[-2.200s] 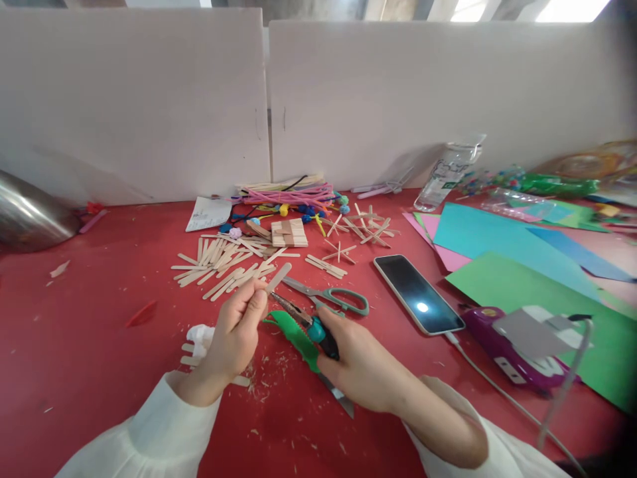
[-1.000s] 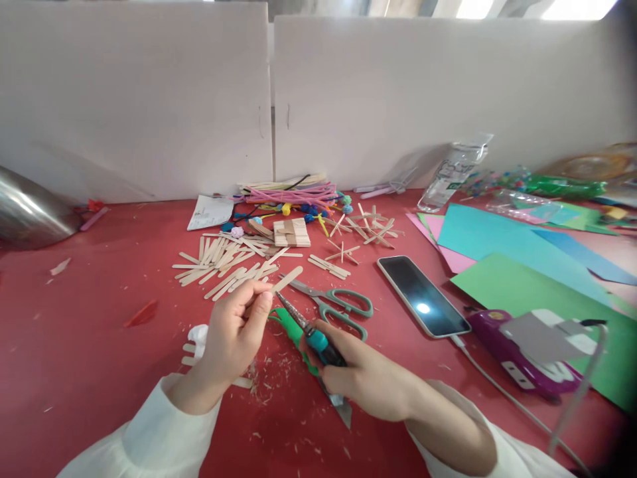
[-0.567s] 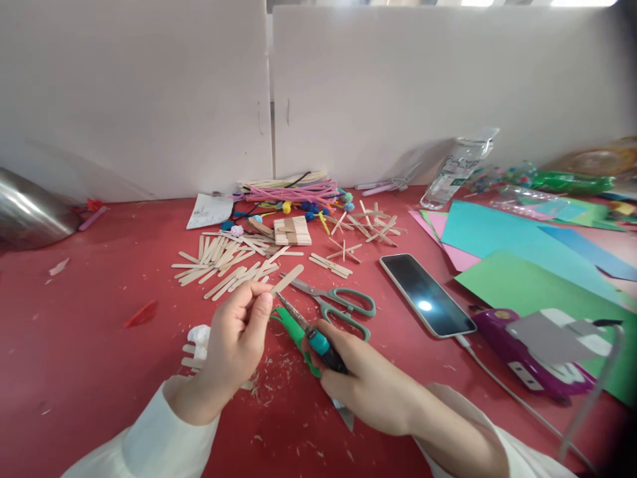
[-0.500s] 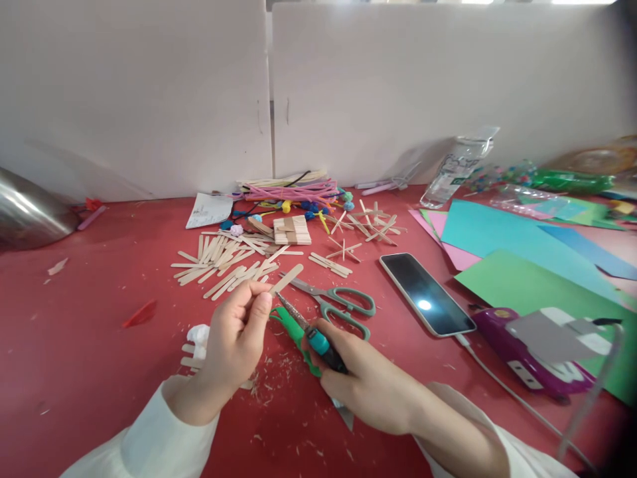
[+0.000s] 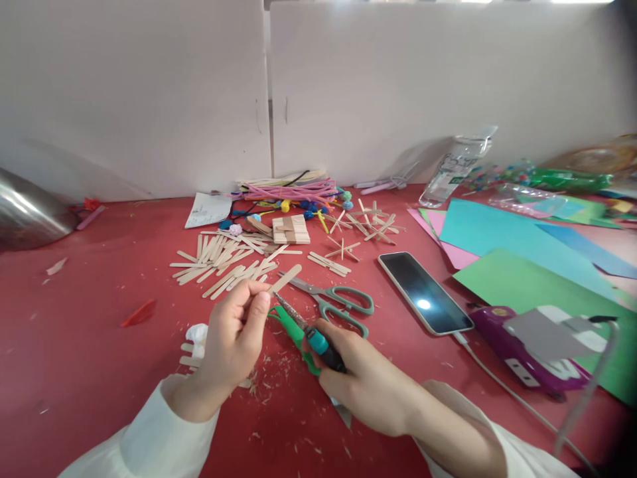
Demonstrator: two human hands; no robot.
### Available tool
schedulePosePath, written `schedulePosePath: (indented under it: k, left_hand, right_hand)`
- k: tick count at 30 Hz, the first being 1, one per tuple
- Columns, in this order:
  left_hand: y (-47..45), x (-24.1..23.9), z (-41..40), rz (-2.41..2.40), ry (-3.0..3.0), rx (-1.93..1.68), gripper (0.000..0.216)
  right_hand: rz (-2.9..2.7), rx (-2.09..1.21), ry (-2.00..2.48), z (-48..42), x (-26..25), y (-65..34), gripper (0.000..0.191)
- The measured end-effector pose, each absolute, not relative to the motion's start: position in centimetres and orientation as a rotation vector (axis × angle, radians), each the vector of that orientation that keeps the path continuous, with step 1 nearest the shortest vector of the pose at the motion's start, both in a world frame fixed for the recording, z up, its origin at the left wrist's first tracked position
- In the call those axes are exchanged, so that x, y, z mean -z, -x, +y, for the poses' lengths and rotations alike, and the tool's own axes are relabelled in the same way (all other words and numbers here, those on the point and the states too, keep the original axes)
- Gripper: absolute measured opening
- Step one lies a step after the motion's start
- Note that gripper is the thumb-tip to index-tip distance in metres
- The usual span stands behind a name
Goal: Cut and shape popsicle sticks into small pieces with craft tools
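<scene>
My left hand [image 5: 233, 338] pinches one end of a flat wooden craft stick [image 5: 284, 279], which points up and to the right over the red table [image 5: 89, 345]. My right hand [image 5: 358, 378] grips a thin metal file [image 5: 298, 322] by its blue and black handle. The file's tip lies against the stick close to my left fingertips. A green piece [image 5: 293, 332] lies on the table under the file. Wood shavings are scattered below my hands.
Loose craft sticks [image 5: 219, 262], green-handled scissors [image 5: 338, 302], a phone [image 5: 424, 291] on a cable, a purple tool [image 5: 527, 348], coloured paper sheets [image 5: 502, 255], a plastic bottle [image 5: 450, 172], pipe cleaners [image 5: 293, 192] and a metal bowl [image 5: 24, 212] surround my hands. White boards stand behind.
The file's tip has slid up along the stick toward my left fingers since 2.2 s ago. In the last second both hands have stayed nearly still.
</scene>
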State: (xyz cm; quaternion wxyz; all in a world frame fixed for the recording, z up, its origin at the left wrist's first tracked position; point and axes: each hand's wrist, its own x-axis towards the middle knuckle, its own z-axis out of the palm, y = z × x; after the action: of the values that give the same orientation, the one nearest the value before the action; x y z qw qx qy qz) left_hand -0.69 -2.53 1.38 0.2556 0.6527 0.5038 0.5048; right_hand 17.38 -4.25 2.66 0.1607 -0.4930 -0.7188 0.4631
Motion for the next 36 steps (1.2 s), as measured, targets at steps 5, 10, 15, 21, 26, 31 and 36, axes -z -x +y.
schedulePosePath:
  k: [5, 10, 15, 21, 26, 31, 36]
  left_hand:
    - [0.62, -1.62, -2.54, 1.379, -1.793, -1.372, 0.013]
    - [0.93, -1.78, -2.34, 1.380, -1.801, -1.218, 0.028]
    - [0.96, -1.59, -2.16, 1.354, -1.735, -1.203, 0.031]
    - [0.91, -1.23, -2.25, 1.277, -1.641, -1.237, 0.034]
    - [0.84, -1.13, -2.41, 1.242, -1.637, -1.259, 0.035]
    - [0.64, -1.35, -2.45, 1.247, -1.654, -1.265, 0.034]
    - [0.77, -1.24, -2.32, 1.293, -1.683, -1.244, 0.032]
  right_hand:
    - [-2.082, -1.184, 1.476, -4.48, -2.56, -17.21, 0.021]
    - [-2.171, -0.886, 1.621, -4.39, -2.33, -16.95, 0.024]
    - [-2.249, -0.773, 1.610, -4.01, -2.11, -17.03, 0.025]
    - [-2.294, -0.831, 1.537, -3.86, -1.91, -17.47, 0.022]
    - [-2.309, -0.860, 1.547, -3.87, -2.12, -17.43, 0.023]
    - [-2.325, -0.835, 1.541, -3.83, -2.00, -17.47, 0.023]
    - [-2.325, -0.835, 1.540, -3.74, -2.00, -17.58, 0.024]
